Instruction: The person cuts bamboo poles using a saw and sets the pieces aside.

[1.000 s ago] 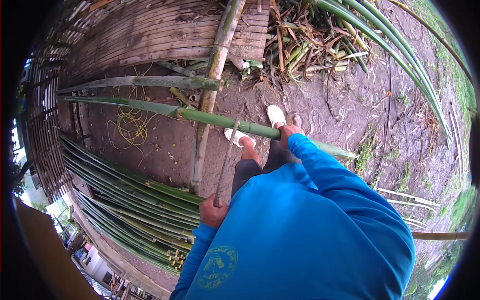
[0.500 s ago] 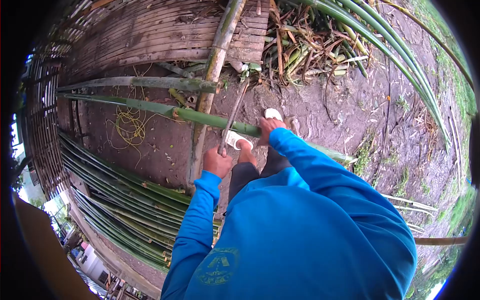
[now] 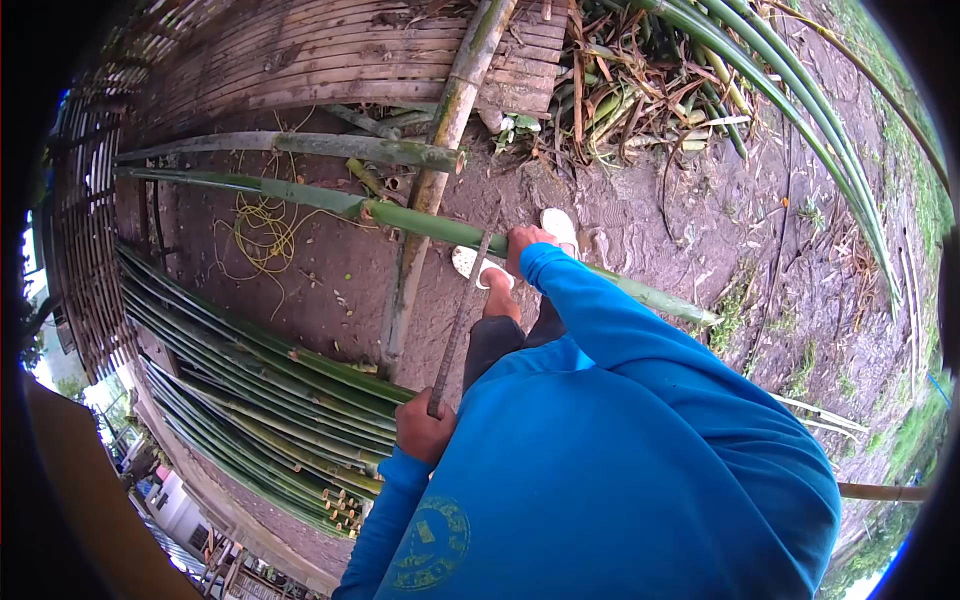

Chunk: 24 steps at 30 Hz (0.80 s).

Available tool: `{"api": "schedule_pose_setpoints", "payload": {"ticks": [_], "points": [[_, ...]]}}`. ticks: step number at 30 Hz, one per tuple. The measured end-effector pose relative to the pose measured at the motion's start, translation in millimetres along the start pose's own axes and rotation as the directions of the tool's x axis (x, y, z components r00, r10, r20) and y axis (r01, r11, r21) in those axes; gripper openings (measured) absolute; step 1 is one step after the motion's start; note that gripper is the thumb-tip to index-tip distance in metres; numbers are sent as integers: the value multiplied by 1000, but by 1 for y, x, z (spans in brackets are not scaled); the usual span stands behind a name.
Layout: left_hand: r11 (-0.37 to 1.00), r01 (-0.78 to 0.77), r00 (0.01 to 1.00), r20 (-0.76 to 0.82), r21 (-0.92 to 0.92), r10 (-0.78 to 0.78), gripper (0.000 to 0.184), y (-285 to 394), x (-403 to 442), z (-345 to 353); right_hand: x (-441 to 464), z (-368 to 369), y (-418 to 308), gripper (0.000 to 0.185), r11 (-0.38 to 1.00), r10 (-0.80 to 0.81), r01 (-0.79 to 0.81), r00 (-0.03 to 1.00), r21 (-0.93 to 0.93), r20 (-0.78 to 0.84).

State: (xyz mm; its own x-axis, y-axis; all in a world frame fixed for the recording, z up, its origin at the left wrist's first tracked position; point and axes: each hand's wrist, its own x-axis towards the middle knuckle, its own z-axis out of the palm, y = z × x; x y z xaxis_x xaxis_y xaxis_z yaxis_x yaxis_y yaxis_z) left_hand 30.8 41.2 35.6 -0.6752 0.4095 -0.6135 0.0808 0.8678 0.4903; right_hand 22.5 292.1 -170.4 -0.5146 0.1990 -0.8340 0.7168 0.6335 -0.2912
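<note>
My left hand (image 3: 425, 427) is closed around the near end of a long, narrow, rust-brown blade (image 3: 459, 327); whether it is a saw or a machete I cannot make out. The far end of the blade lies across a green bamboo pole (image 3: 420, 225), just left of my right hand. My right hand (image 3: 528, 246) grips that pole from above, fingers wrapped round it. The pole rests on a thicker, weathered bamboo pole (image 3: 426, 190) that crosses beneath it. My feet in white shoes (image 3: 478, 266) stand below the pole.
A grey bamboo pole (image 3: 370, 150) lies beyond the green one. Many green poles (image 3: 260, 390) are stacked at left. A slatted bamboo platform (image 3: 330, 55), shavings (image 3: 620, 90), long bent green strips (image 3: 800, 110) and tangled yellow cord (image 3: 262, 235) surround the muddy ground.
My left hand has drawn back toward my body with the blade, so less of it extends past the pole. My right hand still holds the pole. The view has shifted slightly.
</note>
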Motion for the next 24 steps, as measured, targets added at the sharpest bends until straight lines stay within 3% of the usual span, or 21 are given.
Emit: {"api": "schedule_pose_setpoints", "payload": {"ticks": [4, 7, 10, 13, 19, 21, 24], "points": [[999, -38, 998, -43, -16, 38, 13, -24, 8, 24, 13, 3, 7, 49, 1000, -19, 19, 1000, 2, 7], [985, -172, 981, -99, -23, 169, 14, -37, -1, 46, 17, 14, 11, 30, 999, -40, 40, 997, -4, -70], [990, -20, 997, -71, -137, 10, 19, -27, -5, 28, 7, 11, 6, 27, 996, -63, 57, 993, -63, -98], [982, 22, 1000, 11, -187, -20, 26, 0, -9, 4, 4, 14, 5, 27, 995, -51, 41, 992, -91, -115], [991, -70, 997, 31, -117, 74, 29, 8, -10, -6, 4, 9, 3, 28, 997, -33, 24, 993, -77, -114], [997, -33, 998, -50, -69, 29, 27, -2, -5, 7, 3, 9, 4, 28, 999, -33, 28, 991, -41, -126], [994, -90, 995, -54, -57, 87, 18, -12, 47, 38, 5, 12, 7, 27, 1000, -28, 26, 991, -13, -134]]}}
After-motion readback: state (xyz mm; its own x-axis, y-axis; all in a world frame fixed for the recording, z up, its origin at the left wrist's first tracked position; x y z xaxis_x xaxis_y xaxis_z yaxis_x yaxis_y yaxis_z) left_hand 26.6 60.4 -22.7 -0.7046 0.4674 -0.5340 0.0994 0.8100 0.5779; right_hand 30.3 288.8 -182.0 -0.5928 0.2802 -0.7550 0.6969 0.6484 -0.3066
